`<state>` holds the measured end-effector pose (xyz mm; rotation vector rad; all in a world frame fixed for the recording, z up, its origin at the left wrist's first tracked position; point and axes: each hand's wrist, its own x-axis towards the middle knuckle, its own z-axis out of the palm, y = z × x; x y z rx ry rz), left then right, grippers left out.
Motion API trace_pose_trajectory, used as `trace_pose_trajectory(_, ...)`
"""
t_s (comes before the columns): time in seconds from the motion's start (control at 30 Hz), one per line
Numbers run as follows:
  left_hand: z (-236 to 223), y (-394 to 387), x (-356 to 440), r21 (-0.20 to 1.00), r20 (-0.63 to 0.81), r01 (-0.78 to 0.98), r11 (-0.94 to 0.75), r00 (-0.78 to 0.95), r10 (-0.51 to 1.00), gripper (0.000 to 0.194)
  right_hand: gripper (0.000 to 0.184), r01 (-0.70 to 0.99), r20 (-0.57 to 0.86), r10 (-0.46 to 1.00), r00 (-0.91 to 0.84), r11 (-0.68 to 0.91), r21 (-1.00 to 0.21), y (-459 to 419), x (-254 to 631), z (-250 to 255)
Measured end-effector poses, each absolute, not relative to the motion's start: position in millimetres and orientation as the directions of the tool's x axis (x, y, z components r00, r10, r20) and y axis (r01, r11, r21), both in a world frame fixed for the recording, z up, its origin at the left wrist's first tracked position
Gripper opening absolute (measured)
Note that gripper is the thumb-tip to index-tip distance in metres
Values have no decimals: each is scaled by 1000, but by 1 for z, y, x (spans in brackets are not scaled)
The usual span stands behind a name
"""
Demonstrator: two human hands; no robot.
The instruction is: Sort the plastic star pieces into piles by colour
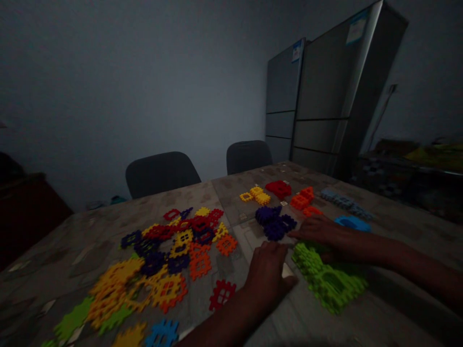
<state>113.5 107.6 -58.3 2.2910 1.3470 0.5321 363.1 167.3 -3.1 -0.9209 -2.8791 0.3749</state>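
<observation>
My left hand (267,270) is low over the table in front of the purple interlocking pieces (277,224). Its thumb stands away from the bent fingers, and I see nothing held. My right hand (321,233) reaches left with outstretched fingers, between the purple pile and a stack of green interlocking pieces (327,282). Its fingertips are close to the purple pieces; whether they touch is unclear. The right thumb side hangs over the green stack's far edge. A red window-shaped piece (222,294) lies left of my left forearm.
A mixed heap of pieces (181,241) spreads over the table's left half. Sorted groups of yellow (258,195), red (278,189), orange (303,198), grey-blue (345,202) and blue (352,222) pieces lie beyond my hands. Two chairs (162,173) stand behind the table.
</observation>
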Motion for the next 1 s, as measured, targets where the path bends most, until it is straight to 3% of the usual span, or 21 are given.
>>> trace_pose_trajectory(0.17, -64, 113, 118, 528, 121, 712, -464, 478, 870, 57, 81, 516, 13, 534, -845, 822, -241, 169, 360, -7)
trace_pose_trajectory(0.7, -65, 117, 125, 533, 155, 692, -486, 485, 861, 32, 75, 519, 38, 532, -846, 838, -172, 171, 356, -14)
trace_pose_trajectory(0.87, -68, 117, 122, 545, 151, 681, -489, 494, 857, 37, 72, 536, 37, 550, -834, 825, -179, 173, 366, -13)
trace_pose_trajectory(1.0, -69, 115, 117, 576, 163, 647, -499, 508, 846, 43, 63, 580, 126, 613, -780, 784, -220, 167, 381, -1)
